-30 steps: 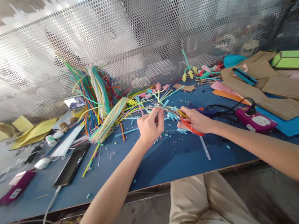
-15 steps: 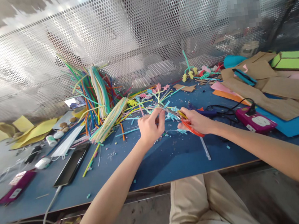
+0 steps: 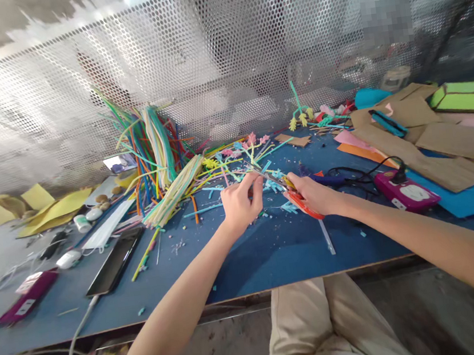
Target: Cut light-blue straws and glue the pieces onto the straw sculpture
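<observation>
My left hand (image 3: 242, 203) is closed in a pinch above the middle of the blue table. By its fingertips a short piece of light-blue pipe cleaner (image 3: 266, 166) sticks up, seemingly held there; the pinch itself is partly hidden. My right hand (image 3: 310, 192) grips a pair of scissors with orange-red handles (image 3: 305, 206). Their metal blades point left, reaching the left fingertips. Cut light-blue pipe cleaner pieces (image 3: 290, 208) lie under and behind the hands. Beyond them are pink and yellow pipe cleaner flowers (image 3: 251, 139) on pale stems.
Bundled pipe cleaners (image 3: 178, 190) lie left of centre, with more standing behind. A phone (image 3: 115, 261) on a white cable and a purple power strip (image 3: 29, 295) are at left. Another purple power block (image 3: 406, 188) and brown cardboard (image 3: 445, 152) lie right. A perforated metal screen (image 3: 222, 58) rises behind.
Both hands stay almost in place; the left has shifted very slightly right along with the blue piece. The scissors remain in the right hand.
</observation>
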Demonstrator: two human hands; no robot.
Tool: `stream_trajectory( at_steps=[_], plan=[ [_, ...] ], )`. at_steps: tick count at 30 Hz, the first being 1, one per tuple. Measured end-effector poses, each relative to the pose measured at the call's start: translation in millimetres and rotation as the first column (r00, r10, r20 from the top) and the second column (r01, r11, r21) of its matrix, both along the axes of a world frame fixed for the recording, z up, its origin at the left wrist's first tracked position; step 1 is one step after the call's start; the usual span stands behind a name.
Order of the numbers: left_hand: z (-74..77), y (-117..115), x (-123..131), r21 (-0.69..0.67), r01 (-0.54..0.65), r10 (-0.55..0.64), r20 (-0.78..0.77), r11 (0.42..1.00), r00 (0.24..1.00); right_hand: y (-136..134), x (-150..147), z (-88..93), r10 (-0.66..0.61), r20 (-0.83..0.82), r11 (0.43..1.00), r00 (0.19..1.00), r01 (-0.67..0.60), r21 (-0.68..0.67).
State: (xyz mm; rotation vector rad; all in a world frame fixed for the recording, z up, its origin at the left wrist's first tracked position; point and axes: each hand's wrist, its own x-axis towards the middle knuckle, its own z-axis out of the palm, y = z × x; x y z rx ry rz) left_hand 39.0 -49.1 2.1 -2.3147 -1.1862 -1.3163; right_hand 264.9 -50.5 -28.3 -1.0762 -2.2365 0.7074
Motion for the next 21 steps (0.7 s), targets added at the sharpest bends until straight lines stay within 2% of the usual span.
stream_trajectory(
  at_steps=[8, 21],
  plan=[
    [0.1, -0.6, 0.8, -0.009, 0.0, 0.0, 0.01, 1.0, 1.0, -0.3, -1.3, 3.4, -0.014, 0.039, 0.999, 0.999, 0.015, -0.03],
    [0.6, -1.6, 0.0, 0.009, 0.006, -0.006, -0.007, 1.0, 1.0, 1.2, 5.2, 7.9, -0.054, 0.139, 0.997, 0.989, 0.045, 0.068]
  ],
)
